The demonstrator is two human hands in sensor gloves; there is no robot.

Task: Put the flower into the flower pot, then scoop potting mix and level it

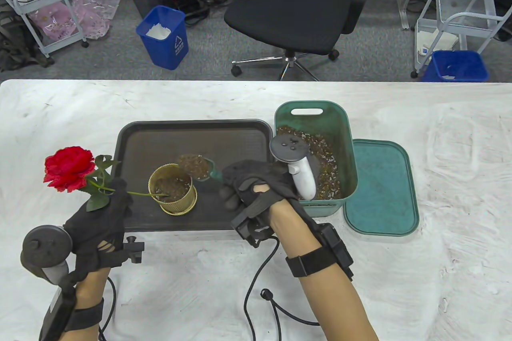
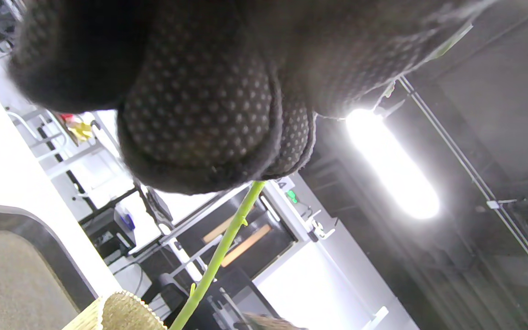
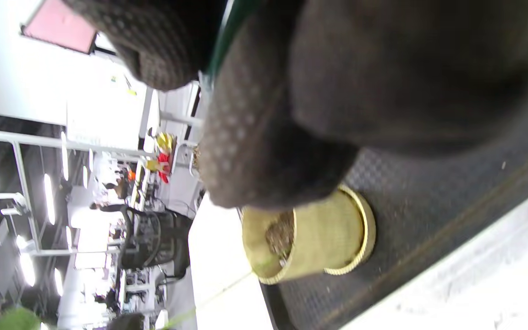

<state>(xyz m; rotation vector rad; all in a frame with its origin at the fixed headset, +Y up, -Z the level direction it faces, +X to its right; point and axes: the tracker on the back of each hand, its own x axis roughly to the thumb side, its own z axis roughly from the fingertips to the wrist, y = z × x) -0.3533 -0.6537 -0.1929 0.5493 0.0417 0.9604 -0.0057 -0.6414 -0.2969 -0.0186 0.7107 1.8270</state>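
A red flower [image 1: 67, 173] with green leaves leans out to the left, and its stem [image 1: 138, 194] runs down into the ribbed gold flower pot [image 1: 173, 191] on the dark tray [image 1: 132, 141]. My left hand [image 1: 114, 199] pinches the stem just left of the pot. The left wrist view shows the fingers [image 2: 200, 114] closed above the green stem [image 2: 218, 256]. My right hand [image 1: 234, 187] grips the handle of a green scoop [image 1: 196, 166] heaped with potting mix, held over the pot's far right rim. The pot [image 3: 310, 243] holds some mix in the right wrist view.
A green bin [image 1: 344, 133] of potting mix stands right of the tray, with its lid [image 1: 380, 187] lying flat beside it. Glove cables [image 1: 256, 289] trail over the white table near the front edge. An office chair and blue bins stand beyond the table.
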